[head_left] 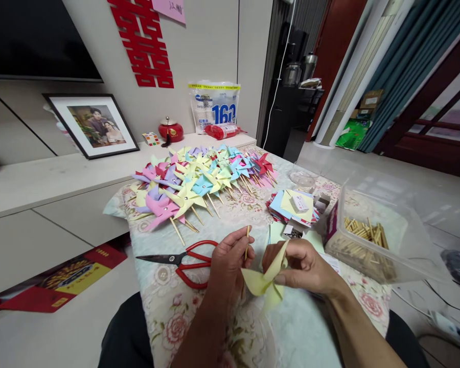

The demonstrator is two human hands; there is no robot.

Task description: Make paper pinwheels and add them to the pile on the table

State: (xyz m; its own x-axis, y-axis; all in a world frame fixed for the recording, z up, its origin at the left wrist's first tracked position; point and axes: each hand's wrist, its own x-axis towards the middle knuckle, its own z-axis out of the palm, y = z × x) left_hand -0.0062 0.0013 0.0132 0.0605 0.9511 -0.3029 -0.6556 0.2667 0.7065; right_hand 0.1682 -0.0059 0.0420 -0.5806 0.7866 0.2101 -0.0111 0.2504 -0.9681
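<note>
Between the fingers of my left hand (230,255) a thin wooden stick (247,243) stands nearly upright. My right hand (301,266) pinches a pale yellow paper pinwheel (266,280) with folded blades, close beside the left hand. Whether stick and pinwheel touch is hidden by the fingers. Red-handled scissors (187,260) lie just left of my left hand, blades pointing left. Beyond my hands is a large pile of finished pinwheels (186,197) in yellow, blue, pink, purple and red, sticks toward me. A small open box of metal pins (293,230) sits past my right hand.
On the right stands a clear plastic bin (362,255) with wooden sticks. Stacked coloured paper squares (287,202) with a small box on top lie behind my right hand. A floral tablecloth (176,327) covers the table. A cabinet (61,179) holds a framed photo (95,125) and a red jar (170,131).
</note>
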